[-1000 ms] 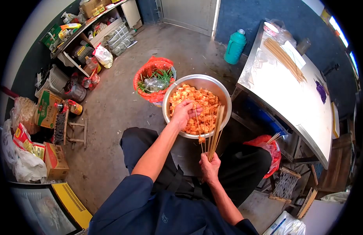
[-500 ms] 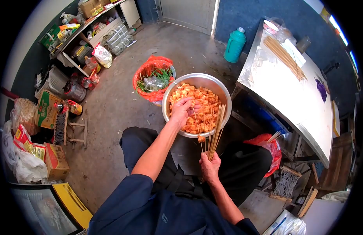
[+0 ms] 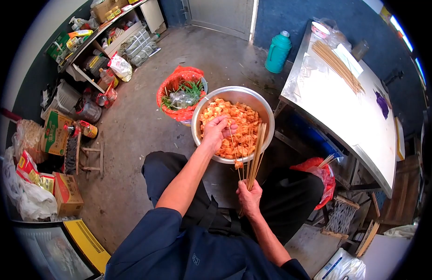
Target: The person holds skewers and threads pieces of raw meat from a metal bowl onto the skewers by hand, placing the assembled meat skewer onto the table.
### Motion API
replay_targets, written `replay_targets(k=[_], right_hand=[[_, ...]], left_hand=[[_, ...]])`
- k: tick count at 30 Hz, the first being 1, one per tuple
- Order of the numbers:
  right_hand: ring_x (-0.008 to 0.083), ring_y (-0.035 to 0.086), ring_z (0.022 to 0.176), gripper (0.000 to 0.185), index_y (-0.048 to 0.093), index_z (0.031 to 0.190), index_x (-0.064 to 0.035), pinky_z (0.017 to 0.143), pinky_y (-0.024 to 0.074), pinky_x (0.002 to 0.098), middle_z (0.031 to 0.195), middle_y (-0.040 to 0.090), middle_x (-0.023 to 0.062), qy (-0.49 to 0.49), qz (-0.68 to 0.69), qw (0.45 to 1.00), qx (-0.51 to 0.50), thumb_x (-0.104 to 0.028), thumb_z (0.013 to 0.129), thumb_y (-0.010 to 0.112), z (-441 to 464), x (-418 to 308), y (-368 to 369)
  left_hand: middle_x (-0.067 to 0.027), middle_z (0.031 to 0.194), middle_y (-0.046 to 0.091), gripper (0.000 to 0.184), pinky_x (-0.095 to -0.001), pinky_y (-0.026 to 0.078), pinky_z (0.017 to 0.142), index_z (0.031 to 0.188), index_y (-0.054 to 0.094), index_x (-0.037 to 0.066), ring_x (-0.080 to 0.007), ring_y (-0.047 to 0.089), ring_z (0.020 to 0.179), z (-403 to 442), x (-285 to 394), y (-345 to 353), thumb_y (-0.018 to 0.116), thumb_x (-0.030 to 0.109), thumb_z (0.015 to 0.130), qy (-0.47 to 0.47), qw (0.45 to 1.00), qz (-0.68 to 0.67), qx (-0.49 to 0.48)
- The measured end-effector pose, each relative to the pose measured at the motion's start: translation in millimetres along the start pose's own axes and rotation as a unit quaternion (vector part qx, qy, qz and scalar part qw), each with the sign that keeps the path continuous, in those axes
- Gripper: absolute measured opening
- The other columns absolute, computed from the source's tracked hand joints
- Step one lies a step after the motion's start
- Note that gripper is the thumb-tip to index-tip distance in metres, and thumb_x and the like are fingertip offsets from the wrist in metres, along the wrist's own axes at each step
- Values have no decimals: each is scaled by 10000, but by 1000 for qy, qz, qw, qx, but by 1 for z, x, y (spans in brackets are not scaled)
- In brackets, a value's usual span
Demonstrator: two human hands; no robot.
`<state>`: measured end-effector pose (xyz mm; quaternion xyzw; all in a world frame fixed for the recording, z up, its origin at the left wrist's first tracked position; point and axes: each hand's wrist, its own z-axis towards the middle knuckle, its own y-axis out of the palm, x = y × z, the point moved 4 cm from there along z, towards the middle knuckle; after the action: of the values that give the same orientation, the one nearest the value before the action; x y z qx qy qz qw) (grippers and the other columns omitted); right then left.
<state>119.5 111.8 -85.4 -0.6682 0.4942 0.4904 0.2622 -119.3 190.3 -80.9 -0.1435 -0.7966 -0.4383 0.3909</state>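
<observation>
The bowl [image 3: 267, 116] stands on the floor [image 3: 125, 109] ahead of the knees, its upper-left rim close against the red-lined bucket [image 3: 167, 93]. To its right, a gap separates the rim from the near edge of the surface [image 3: 349, 123]; leftward, a broad stretch of floor runs to the shelf [image 3: 104, 32]. The meat [image 3: 244, 116] fills the bowl within its rim, partly covered by the left hand [image 3: 217, 134] and the skewers [image 3: 257, 161]. Shelf and surface bend toward the dark border of the view. The left forearm reaches forward over the near rim, the hand's back upward and fingers curled at the top of one skewer; whether this grip pinches a piece, I cannot tell. The right hand [image 3: 249, 197], below the rim, grips the bundle closed, tips slanting up over the bowl. One piece [image 3: 238, 164] sits low on a leftmost skewer.
</observation>
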Motion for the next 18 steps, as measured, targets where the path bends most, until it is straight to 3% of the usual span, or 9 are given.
replay_targets(k=[9,11,12,14,18], right_hand=[[48,405,399,141,529,871,-77,360,305,190,597,531,-4,26,25,999,-5,-178,891,626,-1,0,-2],[48,404,397,140,530,868,-77,359,302,190,597,533,-3,25,32,999,-12,-175,890,627,-2,2,-2],[47,404,397,137,532,865,-76,360,300,190,596,534,-3,28,36,999,-13,-170,888,628,-2,3,-3],[47,404,398,135,533,862,-75,360,297,190,596,535,-3,31,39,999,-16,-166,886,630,-3,6,-3],[45,404,401,130,540,854,-73,364,298,187,588,533,-5,18,26,999,-13,-161,885,630,-4,9,-3]], left_hand=[[-127,959,663,206,-296,578,667,1119,589,-7,-204,675,812,0,7,0,536,72,936,57,988,135,-41],[-99,936,668,201,-271,569,662,1101,618,-6,-165,668,791,2,12,1,543,65,928,114,953,260,-103],[-99,936,668,201,-271,569,662,1101,618,-6,-165,668,791,3,16,0,543,65,928,114,953,261,-103],[-83,912,673,181,-258,563,647,1061,641,-9,-132,659,752,3,21,1,552,52,916,120,896,407,-129],[-83,887,675,183,-251,555,630,1052,657,-1,-123,654,714,4,20,-5,552,43,908,89,918,365,-124]])
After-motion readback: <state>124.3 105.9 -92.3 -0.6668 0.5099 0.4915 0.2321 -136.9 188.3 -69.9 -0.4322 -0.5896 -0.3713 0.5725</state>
